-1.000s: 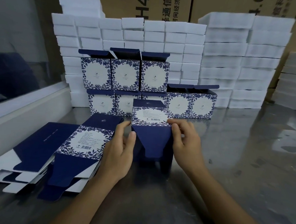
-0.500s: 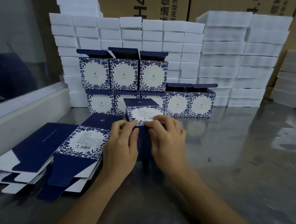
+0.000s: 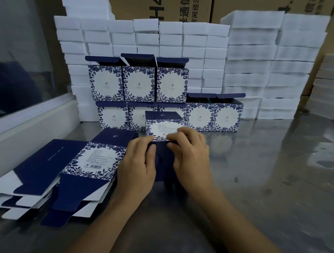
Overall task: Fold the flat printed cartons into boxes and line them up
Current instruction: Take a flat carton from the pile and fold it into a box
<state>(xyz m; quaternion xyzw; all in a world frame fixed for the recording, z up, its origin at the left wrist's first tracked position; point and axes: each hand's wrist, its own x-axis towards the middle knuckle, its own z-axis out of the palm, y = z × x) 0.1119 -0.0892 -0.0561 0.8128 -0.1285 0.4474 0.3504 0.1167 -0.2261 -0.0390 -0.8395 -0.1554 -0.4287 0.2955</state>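
A half-formed blue-and-white floral carton [image 3: 158, 127] stands on the steel table [image 3: 266, 180] in front of me. My left hand [image 3: 138, 165] holds its left side, thumb on the dark blue flap [image 3: 163, 163]. My right hand [image 3: 190, 152] lies over the carton's near edge, fingers curled onto the printed panel, pressing the flap. Several folded boxes [image 3: 138, 84] with open lids stand in two tiers behind, with two more [image 3: 214, 116] to their right. A stack of flat cartons [image 3: 67, 169] lies at my left.
White foam blocks [image 3: 262, 63] are stacked in a wall behind the boxes. Brown shipping cartons [image 3: 188, 5] stand beyond them. A white ledge with a glass pane [image 3: 27, 117] runs along the left. The steel table stretches to the right.
The dark flap hung open between my hands a second ago. Both hands have closed in over it and pushed it against the carton; my right hand moved left onto the printed panel.
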